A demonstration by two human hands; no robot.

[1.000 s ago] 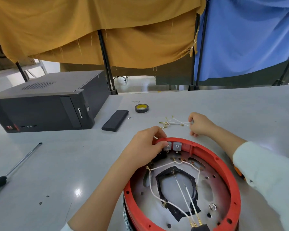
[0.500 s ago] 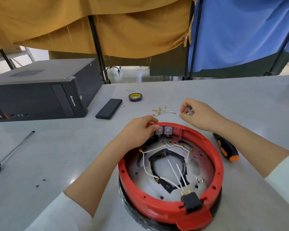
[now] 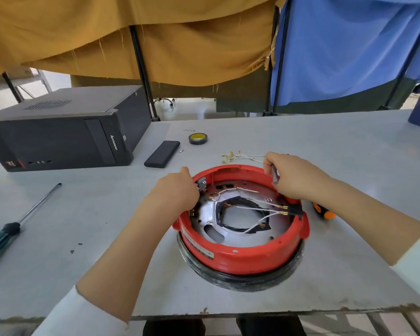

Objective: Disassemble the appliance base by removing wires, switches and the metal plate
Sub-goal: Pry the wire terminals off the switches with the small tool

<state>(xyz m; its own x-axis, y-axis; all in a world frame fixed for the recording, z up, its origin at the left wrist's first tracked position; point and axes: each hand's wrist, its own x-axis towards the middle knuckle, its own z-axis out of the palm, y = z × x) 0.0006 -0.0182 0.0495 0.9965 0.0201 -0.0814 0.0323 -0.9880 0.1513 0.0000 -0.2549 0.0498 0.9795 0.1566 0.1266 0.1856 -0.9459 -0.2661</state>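
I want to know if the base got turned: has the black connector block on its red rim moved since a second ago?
Yes. The black connector block now sits at the right of the red rim, near the orange-handled screwdriver; earlier it faced the table's near edge.

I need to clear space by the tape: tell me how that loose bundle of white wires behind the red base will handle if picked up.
The loose white wires look thin, so probably light and floppy. Their brass terminals splay out, so they may snag or tangle.
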